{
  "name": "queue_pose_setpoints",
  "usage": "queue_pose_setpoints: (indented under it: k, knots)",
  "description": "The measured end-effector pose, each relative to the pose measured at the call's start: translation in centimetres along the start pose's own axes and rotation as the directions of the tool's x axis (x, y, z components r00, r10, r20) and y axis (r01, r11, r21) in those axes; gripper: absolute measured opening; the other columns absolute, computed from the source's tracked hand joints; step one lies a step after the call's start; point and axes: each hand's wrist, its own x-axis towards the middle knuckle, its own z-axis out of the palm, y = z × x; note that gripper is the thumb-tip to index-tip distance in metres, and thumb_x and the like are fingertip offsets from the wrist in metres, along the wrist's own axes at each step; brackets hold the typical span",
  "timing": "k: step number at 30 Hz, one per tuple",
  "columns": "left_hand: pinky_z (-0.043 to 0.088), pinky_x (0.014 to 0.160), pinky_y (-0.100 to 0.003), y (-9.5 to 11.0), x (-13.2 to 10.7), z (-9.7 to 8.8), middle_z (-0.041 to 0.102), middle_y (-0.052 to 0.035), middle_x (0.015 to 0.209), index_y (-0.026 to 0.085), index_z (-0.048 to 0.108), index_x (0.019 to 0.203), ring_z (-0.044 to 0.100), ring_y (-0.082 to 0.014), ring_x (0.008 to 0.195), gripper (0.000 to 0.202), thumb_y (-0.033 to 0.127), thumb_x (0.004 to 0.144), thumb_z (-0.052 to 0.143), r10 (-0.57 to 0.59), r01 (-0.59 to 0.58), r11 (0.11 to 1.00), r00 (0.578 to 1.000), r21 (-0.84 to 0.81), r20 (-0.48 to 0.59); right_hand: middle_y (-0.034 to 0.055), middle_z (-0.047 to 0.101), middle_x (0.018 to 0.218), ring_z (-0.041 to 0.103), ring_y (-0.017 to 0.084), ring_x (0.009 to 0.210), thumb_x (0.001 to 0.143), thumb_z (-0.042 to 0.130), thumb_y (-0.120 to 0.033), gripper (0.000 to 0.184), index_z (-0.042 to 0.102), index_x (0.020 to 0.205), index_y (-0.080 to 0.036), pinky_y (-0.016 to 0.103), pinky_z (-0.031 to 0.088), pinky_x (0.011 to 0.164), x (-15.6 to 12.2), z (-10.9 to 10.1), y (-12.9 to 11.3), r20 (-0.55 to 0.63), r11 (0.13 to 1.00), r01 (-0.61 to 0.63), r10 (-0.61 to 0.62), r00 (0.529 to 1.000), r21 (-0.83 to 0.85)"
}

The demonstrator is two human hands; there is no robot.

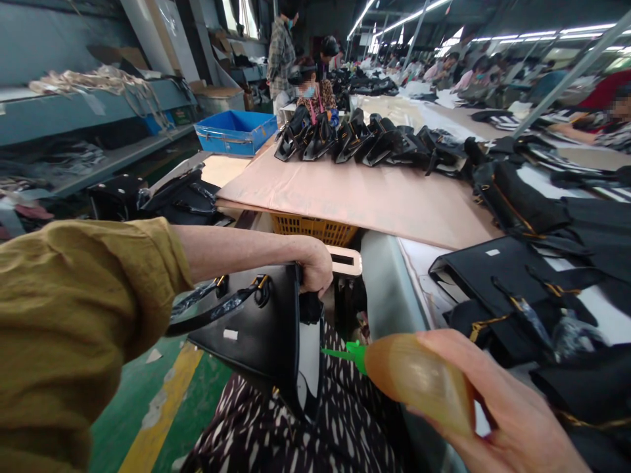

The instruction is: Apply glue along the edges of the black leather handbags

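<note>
My left hand (313, 265) grips the top edge of a black handbag (261, 328) that rests upright on my lap, its handles hanging to the left. My right hand (497, 407) is wrapped round a yellowish squeeze bottle (419, 381). The bottle's green nozzle (345, 353) points left at the open side seam of the handbag. A mustard sleeve covers my left arm.
A brown board (374, 197) lies across the table with a row of black bags (365, 138) at its far edge. More black bags (522, 289) pile up at the right. An orange basket (315, 228) and a blue crate (236, 130) stand ahead; other people work beyond.
</note>
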Motion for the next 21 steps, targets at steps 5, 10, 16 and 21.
queue_pose_setpoints:
  k: [5, 10, 16, 21]
  knots:
    - [0.045, 0.067, -0.027, 0.4, -0.2, -0.3, 0.065, 0.0008, 0.065, 0.015, 0.071, 0.069, 0.057, -0.0215, 0.077, 0.033, -0.003, 0.043, 0.061, -0.063, 0.06, 0.998, 0.985, 0.023, 0.159, 0.0029, 0.059, 0.102, 0.062, 0.017, 0.083, 0.086, 0.05, -0.02, 0.033, 0.045, 0.117, -0.026, 0.016, 0.05, 0.07, 0.0, 0.2, -0.4, 0.004, 1.0, -0.014, 0.014, 1.0, 0.013]
    - [0.045, 0.064, -0.026, 0.4, -0.2, -0.3, 0.062, 0.0014, 0.057, 0.014, 0.068, 0.059, 0.056, -0.0198, 0.071, 0.027, -0.005, 0.042, 0.06, -0.073, 0.072, 0.997, 0.987, 0.008, 0.145, 0.007, 0.058, 0.112, 0.063, 0.022, 0.09, 0.08, 0.05, -0.018, 0.048, 0.04, 0.126, -0.026, 0.024, 0.051, 0.08, -1.8, 0.9, 0.8, 0.024, 0.999, 0.011, -0.01, 1.0, -0.032]
    - [0.044, 0.058, -0.023, 0.0, 0.0, 0.2, 0.059, 0.0063, 0.05, 0.017, 0.067, 0.056, 0.053, -0.0156, 0.061, 0.032, -0.009, 0.039, 0.059, -0.054, 0.055, 0.998, 0.998, -0.032, 0.025, 0.0051, 0.055, 0.122, 0.061, 0.023, 0.1, 0.075, 0.052, -0.016, 0.059, 0.038, 0.131, -0.028, 0.026, 0.048, 0.088, -3.2, 1.2, 1.4, 0.06, 0.999, -0.025, 0.028, 0.998, -0.047]
    - [0.045, 0.06, -0.023, -0.6, 0.0, 0.4, 0.058, 0.0077, 0.05, 0.018, 0.068, 0.059, 0.053, -0.015, 0.063, 0.034, -0.008, 0.039, 0.059, -0.044, 0.037, 0.998, 0.99, -0.055, -0.135, 0.0048, 0.059, 0.116, 0.065, 0.023, 0.093, 0.075, 0.052, -0.017, 0.056, 0.04, 0.129, -0.029, 0.022, 0.052, 0.079, -2.4, 0.9, 0.6, 0.032, 1.0, 0.019, -0.02, 0.999, 0.017]
